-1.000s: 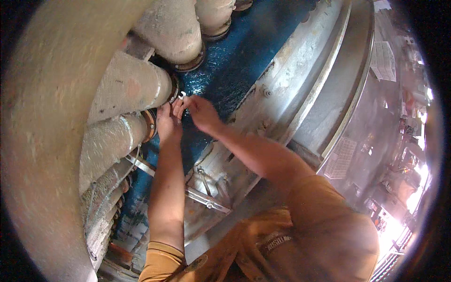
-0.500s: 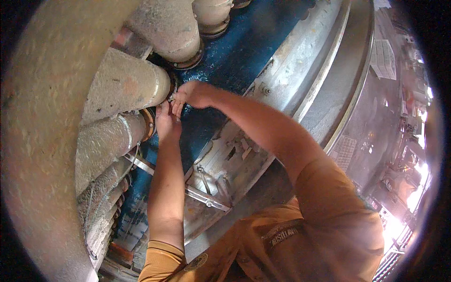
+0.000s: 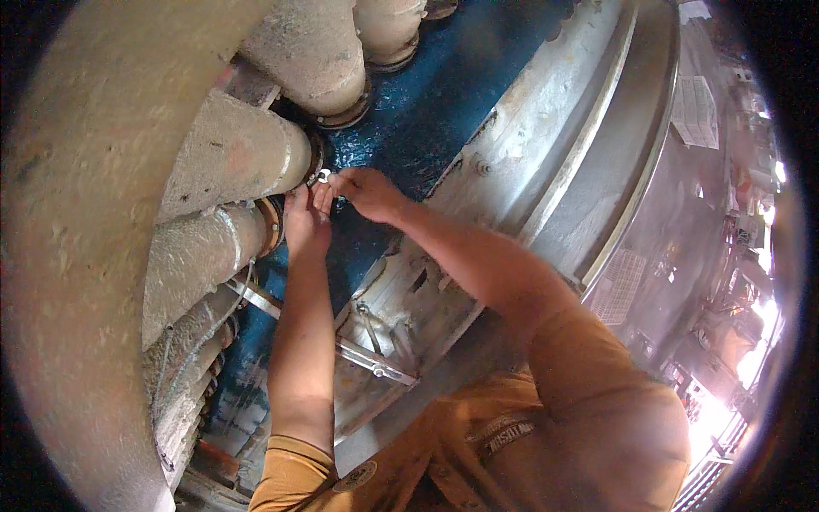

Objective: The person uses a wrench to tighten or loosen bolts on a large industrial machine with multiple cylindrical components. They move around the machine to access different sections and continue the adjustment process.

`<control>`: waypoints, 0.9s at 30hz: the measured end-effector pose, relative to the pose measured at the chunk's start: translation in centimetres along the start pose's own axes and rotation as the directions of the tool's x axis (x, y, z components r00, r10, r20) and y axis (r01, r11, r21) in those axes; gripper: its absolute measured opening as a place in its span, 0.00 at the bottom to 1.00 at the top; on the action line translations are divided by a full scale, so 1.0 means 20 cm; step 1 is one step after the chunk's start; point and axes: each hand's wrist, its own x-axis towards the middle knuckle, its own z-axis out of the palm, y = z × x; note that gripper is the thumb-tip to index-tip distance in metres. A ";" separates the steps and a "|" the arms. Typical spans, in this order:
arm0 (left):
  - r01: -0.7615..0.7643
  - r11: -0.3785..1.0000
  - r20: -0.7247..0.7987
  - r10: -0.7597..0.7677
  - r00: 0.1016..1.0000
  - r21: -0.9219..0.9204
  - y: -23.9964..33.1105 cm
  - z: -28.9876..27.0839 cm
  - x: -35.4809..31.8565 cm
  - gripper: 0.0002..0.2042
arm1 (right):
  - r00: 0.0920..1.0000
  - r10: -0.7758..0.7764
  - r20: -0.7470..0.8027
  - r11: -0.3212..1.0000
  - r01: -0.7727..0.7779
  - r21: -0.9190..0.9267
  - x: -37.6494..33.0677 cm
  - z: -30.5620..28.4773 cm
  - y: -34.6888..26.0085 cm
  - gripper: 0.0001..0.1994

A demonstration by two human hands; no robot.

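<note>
At the flanged end of a dusty beige pipe (image 3: 243, 154), both my hands work close together. My left hand (image 3: 307, 224) reaches up with its palm turned upward and its fingers bent at the lower rim of the rusty flange (image 3: 316, 155). Whatever those fingers grip is too small to make out. From the right, my right hand (image 3: 368, 193) pinches a small shiny metal piece with a curved end (image 3: 324, 176), just above the left fingertips and beside the flange. Its exact kind is not clear.
More thick pipes (image 3: 205, 247) with flanges line the left side, against a blue panel (image 3: 444, 94). A big rounded beige duct (image 3: 94, 256) fills the near left. A slotted metal bracket (image 3: 375, 363) crosses below my arms. Grey curved metal ledges (image 3: 554, 145) run along the right.
My right hand has drawn back slightly right and down from the flange, baring the shiny metal piece. My left hand stays almost in place.
</note>
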 end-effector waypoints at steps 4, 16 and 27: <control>0.015 0.999 0.029 -0.014 0.999 -0.044 0.00 -0.01 0.01 0.16 | 0.942 0.046 0.333 0.987 0.010 -0.163 0.11 -0.17 -0.19 0.20; 0.039 0.999 -0.103 -0.041 0.994 -0.026 0.00 0.05 0.06 0.14 | 0.883 0.137 0.450 0.902 0.077 -0.425 0.31 -0.17 -0.15 0.23; 0.026 0.999 -0.014 -0.027 1.000 -0.038 -0.08 -0.21 0.18 0.16 | 0.960 0.012 -0.281 0.955 -0.095 -0.283 0.08 0.27 -0.03 0.19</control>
